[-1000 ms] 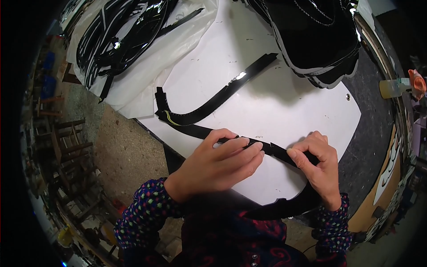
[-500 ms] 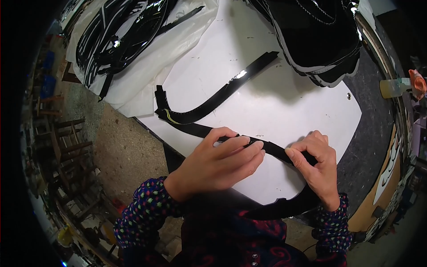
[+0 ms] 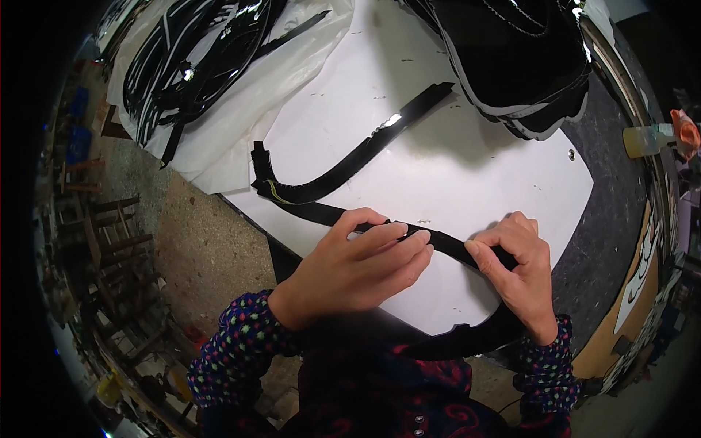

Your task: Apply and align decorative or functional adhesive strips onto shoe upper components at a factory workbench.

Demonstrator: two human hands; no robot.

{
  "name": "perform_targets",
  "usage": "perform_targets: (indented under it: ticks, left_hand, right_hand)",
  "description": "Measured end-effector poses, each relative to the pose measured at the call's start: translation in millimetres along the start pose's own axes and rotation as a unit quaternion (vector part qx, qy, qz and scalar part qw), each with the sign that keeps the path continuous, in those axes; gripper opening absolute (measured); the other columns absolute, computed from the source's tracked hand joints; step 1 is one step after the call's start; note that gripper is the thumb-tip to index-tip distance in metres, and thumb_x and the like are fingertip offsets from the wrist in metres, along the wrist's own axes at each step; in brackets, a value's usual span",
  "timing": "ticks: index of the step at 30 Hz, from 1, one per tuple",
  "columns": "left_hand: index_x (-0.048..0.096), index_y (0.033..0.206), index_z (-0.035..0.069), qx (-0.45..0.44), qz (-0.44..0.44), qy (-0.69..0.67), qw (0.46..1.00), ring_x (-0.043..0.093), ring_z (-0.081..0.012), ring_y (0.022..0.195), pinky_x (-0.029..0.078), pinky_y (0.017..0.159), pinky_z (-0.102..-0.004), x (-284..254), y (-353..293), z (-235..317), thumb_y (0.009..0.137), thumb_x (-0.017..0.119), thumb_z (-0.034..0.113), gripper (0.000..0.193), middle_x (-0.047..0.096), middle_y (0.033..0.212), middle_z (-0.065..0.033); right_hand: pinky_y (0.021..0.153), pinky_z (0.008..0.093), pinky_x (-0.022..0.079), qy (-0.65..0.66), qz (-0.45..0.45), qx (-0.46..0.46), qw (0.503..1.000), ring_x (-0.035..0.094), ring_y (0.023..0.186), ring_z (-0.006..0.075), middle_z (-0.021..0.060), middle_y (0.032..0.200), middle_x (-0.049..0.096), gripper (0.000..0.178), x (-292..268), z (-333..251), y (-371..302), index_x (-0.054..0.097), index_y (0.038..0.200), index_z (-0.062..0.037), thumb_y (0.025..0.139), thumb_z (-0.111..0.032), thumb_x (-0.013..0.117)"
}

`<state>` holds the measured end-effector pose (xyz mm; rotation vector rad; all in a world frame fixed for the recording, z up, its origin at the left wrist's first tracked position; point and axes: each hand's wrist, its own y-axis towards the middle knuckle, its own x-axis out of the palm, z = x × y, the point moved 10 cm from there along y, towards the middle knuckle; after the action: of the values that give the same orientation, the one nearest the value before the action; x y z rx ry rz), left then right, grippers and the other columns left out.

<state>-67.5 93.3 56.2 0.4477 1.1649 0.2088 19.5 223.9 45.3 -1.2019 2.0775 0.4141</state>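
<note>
Black strip (image 3: 456,248) spans both hands just off centre toward 4 o'clock, its far part running toward 9 o'clock beneath a second strip (image 3: 343,171). Right hand (image 3: 517,270), at 4 o'clock: gripping the strip, thumb pressed on its upper face. Left hand (image 3: 350,263), near 6 o'clock: fingers bent over the strip, thumb hidden; cannot tell whether it pinches. White board (image 3: 533,182) lies beneath.

Writing: small dark marks on the board, e.g. just above the strip, too small to read. Bottle (image 3: 639,143) at 2–3 o'clock: yellowish contents, pale patch, no detail legible.

Surroundings: bundle of glossy strips (image 3: 204,80) on plastic sheeting (image 3: 310,77) at 11 o'clock; black panels with grey edging (image 3: 511,73) at 1 o'clock.

Versus one second earlier: both hands hold nearly the same pose; the small pointed corner on the strip's upper edge, between them, now stands out less. Second strip looks unchanged in shape.
</note>
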Motion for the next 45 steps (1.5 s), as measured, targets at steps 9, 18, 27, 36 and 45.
perform_targets:
  ticks: [9, 18, 27, 36, 45]
  left_hand:
    - [0.071, 0.104, 0.017, 0.002, -0.007, 0.017, 1.000, 0.056, -0.0111, 0.107, 0.046, 0.090, -0.0337, 2.5, -0.8, 2.1, 0.082, 0.072, 0.010, 0.023, 0.063, 0.119, 0.0060]
    - [0.070, 0.102, 0.016, -0.001, -0.020, 0.020, 1.000, 0.055, -0.0108, 0.107, 0.045, 0.089, -0.0329, 3.2, 0.5, 2.3, 0.083, 0.071, 0.010, 0.021, 0.063, 0.123, 0.0055]
    - [0.066, 0.099, 0.017, -0.014, -0.045, 0.006, 0.999, 0.052, -0.0102, 0.107, 0.043, 0.088, -0.0295, 5.0, 4.6, 0.0, 0.085, 0.067, 0.010, 0.016, 0.063, 0.131, 0.0046]
    - [0.066, 0.102, 0.017, -0.013, -0.047, 0.014, 0.999, 0.050, -0.0110, 0.111, 0.043, 0.089, -0.0311, 6.6, 3.3, 1.3, 0.085, 0.067, 0.009, 0.018, 0.063, 0.131, 0.0049]
    - [0.066, 0.099, 0.016, -0.007, -0.037, 0.031, 0.999, 0.050, -0.0125, 0.111, 0.044, 0.087, -0.0319, 7.5, 2.1, 2.8, 0.085, 0.067, 0.009, 0.016, 0.063, 0.130, 0.0039]
  right_hand:
    - [0.071, 0.0315, 0.032, 0.000, 0.000, -0.003, 1.000, 0.047, 0.069, 0.0170, 0.0002, 0.068, 0.060, 0.005, -0.3, -1.3, 0.1, 0.070, 0.079, -0.0062, 0.080, -0.009, 0.075]
    - [0.070, 0.0324, 0.031, -0.002, 0.000, -0.011, 1.000, 0.046, 0.069, 0.0174, 0.0003, 0.069, 0.058, 0.006, 0.1, -1.5, 0.1, 0.069, 0.079, -0.0060, 0.080, -0.009, 0.075]
    - [0.071, 0.0325, 0.032, -0.005, -0.005, -0.006, 1.000, 0.047, 0.070, 0.0176, 0.0005, 0.070, 0.059, 0.007, 0.9, -1.2, 0.2, 0.069, 0.078, -0.0062, 0.080, -0.009, 0.074]
    - [0.071, 0.0326, 0.032, -0.001, 0.002, -0.007, 1.000, 0.047, 0.070, 0.0179, 0.0009, 0.071, 0.061, 0.007, 0.5, -0.3, -0.7, 0.068, 0.078, -0.0058, 0.080, -0.009, 0.074]
    - [0.072, 0.0326, 0.033, -0.013, 0.002, -0.009, 1.000, 0.049, 0.071, 0.0176, 0.0010, 0.072, 0.062, 0.006, 0.2, -1.7, -0.2, 0.068, 0.078, -0.0058, 0.080, -0.008, 0.074]
